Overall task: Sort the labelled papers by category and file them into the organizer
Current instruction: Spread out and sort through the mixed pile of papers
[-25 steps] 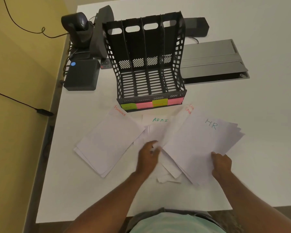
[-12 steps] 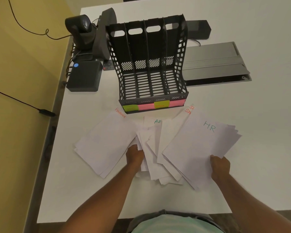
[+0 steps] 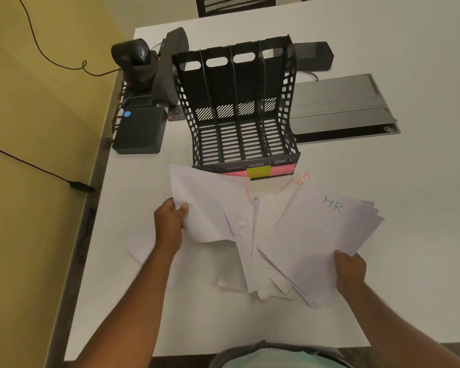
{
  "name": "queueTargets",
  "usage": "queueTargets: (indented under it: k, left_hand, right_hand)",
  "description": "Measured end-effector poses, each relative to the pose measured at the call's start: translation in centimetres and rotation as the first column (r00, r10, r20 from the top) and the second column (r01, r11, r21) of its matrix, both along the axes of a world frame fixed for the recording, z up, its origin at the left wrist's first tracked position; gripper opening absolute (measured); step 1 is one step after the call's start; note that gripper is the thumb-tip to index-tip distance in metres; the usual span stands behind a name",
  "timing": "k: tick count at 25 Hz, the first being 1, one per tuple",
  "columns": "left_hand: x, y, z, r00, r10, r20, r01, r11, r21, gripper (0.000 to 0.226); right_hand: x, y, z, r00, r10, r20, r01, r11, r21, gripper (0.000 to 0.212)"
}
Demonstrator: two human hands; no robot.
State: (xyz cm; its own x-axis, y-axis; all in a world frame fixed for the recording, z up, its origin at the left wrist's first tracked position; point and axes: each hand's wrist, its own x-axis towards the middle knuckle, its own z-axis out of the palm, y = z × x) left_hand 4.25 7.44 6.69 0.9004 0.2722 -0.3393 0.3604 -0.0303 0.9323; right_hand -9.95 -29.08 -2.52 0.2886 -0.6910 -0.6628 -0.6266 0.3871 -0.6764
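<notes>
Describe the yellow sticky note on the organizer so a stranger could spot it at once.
Find the black slotted organizer standing at the middle of the white table. Along its front lip, just above the spread papers, runs a strip of sticky labels. The yellow sticky note sits toward the right, with pink labels beside it.

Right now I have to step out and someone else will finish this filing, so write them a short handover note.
Left hand grips a lifted stack of white sheets by its left edge. Right hand holds the HR stack at its lower corner. Loose papers are fanned between them on the white table. The black organizer shows four empty slots. Nothing filed yet; every stack remains to be sorted and slotted.
</notes>
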Motion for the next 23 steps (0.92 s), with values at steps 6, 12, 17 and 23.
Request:
queueTargets:
  k: [6, 12, 17, 23]
  left_hand:
    - [0.1, 2.2, 2.2, 0.957, 0.273, -0.096, -0.258, 0.656, -0.709, 0.031]
    - [-1.0, 3.4, -0.1, 0.937, 0.321, -0.14, -0.344, 0.769, -0.539, 0.025]
    - [-6.4, 6.4, -6.8, 0.865, 0.37, -0.337, -0.246, 0.901, 0.357, 0.043]
    - [-7.1, 1.3, -6.2, 0.956, 0.221, -0.191, -0.05, 0.769, 0.637, 0.072]
  right_hand:
    - [0.1, 1.2, 0.3, 0.992, 0.09, 0.092, -0.092, 0.996, 0.021, 0.032]
    - [-0.1, 2.6, 0.3, 0.954, 0.23, 0.191, -0.242, 0.969, 0.045, 0.036]
    - [0.1, 2.7, 1.5, 0.923, 0.295, 0.246, -0.316, 0.947, 0.049, 0.034]
    - [0.9, 2.5, 3.8, 0.84, 0.453, 0.3, -0.484, 0.874, 0.036, 0.024]
